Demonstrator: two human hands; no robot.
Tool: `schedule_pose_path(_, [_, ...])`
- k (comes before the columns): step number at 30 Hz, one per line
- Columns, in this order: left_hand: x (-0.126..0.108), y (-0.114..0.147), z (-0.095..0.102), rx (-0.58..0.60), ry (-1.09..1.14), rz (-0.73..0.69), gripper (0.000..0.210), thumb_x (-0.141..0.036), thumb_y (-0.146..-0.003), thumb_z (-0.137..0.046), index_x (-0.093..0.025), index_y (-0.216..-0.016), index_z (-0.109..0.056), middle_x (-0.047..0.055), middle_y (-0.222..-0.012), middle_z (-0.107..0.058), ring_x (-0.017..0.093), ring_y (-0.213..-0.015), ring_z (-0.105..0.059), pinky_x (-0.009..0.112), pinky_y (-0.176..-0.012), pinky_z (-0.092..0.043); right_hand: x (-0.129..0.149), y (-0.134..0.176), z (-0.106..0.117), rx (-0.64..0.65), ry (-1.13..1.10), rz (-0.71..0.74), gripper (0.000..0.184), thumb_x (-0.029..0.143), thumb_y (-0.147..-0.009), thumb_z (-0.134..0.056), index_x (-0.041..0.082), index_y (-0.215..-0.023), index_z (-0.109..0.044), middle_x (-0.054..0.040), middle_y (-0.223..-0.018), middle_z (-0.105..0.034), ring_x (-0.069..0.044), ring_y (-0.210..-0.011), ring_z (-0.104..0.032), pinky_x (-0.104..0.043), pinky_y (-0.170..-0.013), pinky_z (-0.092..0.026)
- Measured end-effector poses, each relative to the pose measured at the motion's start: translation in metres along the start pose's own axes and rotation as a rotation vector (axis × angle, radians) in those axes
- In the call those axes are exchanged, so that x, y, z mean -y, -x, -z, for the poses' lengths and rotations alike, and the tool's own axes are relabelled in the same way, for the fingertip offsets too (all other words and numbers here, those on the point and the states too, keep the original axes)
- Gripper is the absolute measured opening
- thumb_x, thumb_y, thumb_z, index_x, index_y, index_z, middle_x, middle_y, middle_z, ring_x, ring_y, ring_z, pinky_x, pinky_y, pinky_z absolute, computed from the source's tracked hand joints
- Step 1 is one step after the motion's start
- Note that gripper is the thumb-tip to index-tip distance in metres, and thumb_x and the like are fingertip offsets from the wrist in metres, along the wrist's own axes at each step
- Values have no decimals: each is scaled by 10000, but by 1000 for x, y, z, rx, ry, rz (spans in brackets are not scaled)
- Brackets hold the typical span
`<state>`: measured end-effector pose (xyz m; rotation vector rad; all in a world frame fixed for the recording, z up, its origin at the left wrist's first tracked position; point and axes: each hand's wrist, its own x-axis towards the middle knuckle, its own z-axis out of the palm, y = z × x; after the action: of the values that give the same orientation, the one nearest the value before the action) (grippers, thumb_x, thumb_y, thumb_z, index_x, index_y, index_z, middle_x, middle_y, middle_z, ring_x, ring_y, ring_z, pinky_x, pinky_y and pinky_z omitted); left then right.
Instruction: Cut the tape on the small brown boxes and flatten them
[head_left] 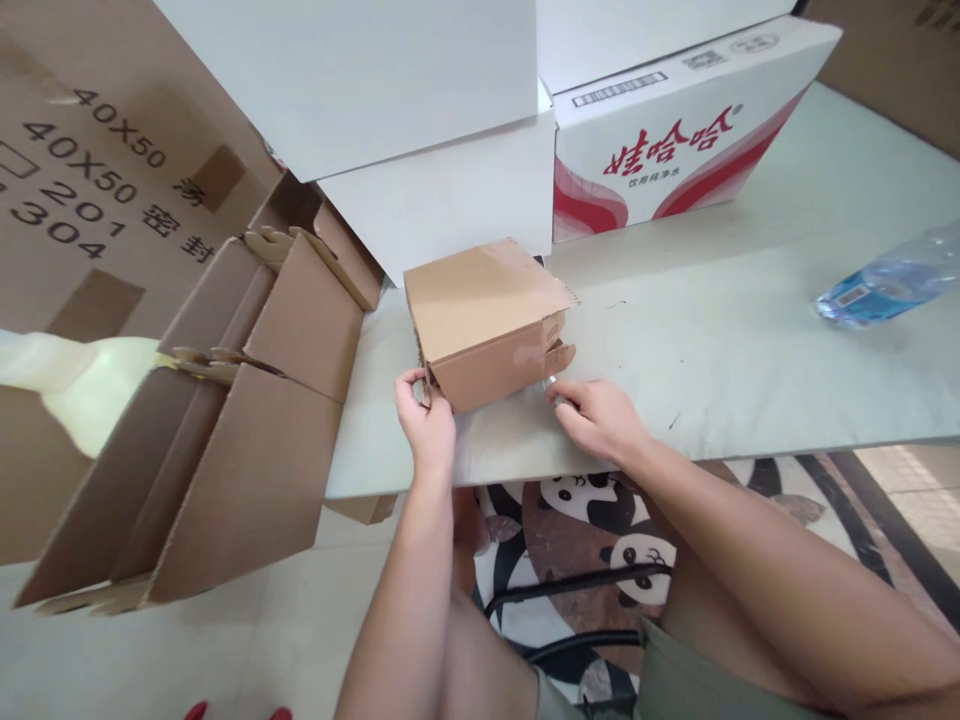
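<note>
A small brown cardboard box (484, 320) sits near the front edge of the pale table (750, 360), its flaps folded shut on top. My left hand (426, 420) grips the box's lower left corner. My right hand (596, 415) rests on the table at the box's lower right corner, fingertips pinched on something small and shiny that I cannot identify.
White boxes (450, 190) stand right behind the small box, with a red-and-white printed carton (675, 140) beside them. A plastic water bottle (885, 280) lies at the right. Flattened brown cartons (247, 420) lean at the left, past the table's edge.
</note>
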<state>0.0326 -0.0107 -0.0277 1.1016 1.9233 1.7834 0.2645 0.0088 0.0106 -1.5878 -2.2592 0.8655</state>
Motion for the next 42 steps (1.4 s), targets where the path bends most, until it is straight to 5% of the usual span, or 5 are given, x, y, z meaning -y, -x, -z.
schedule_pose_path(11, [-6, 0, -1, -12, -16, 13, 159, -147, -830, -593, -198, -979, -577, 21, -985, -609, 132, -904, -567, 247, -810, -436, 0, -3, -5, 48, 23, 1, 303, 269, -824, -446, 222, -991, -695, -40, -754, -713, -203, -707, -592, -295, -619, -312])
schedule_pose_path(26, [-13, 1, -1, -1, 28, 51, 170, -240, -805, -632, -207, -943, -537, 19, -931, -595, 122, -808, -563, 230, -716, -446, 5, -4, -11, 158, 212, 50, 305, 313, -907, -453, 226, -1109, -664, -86, -890, -769, -244, -753, -678, -314, -605, -302])
schedule_pose_path(35, [-7, -10, 3, -94, 196, 138, 269, -365, -775, -602, -244, -944, -431, -22, -849, -509, 96, -667, -485, 218, -609, -388, -2, -4, 0, -19, -123, -74, 291, 328, -873, -459, 221, -1049, -665, -8, -681, -648, -181, -627, -549, -292, -603, -319])
schedule_pose_path(42, [-11, -6, 5, -215, 35, -105, 264, -178, -791, -569, -239, -1013, -440, 13, -1001, -487, 120, -850, -521, 255, -786, -433, -13, 0, 6, -227, -391, -229, 247, 286, -833, -440, 228, -1008, -606, 34, -613, -511, -171, -592, -502, -285, -603, -359])
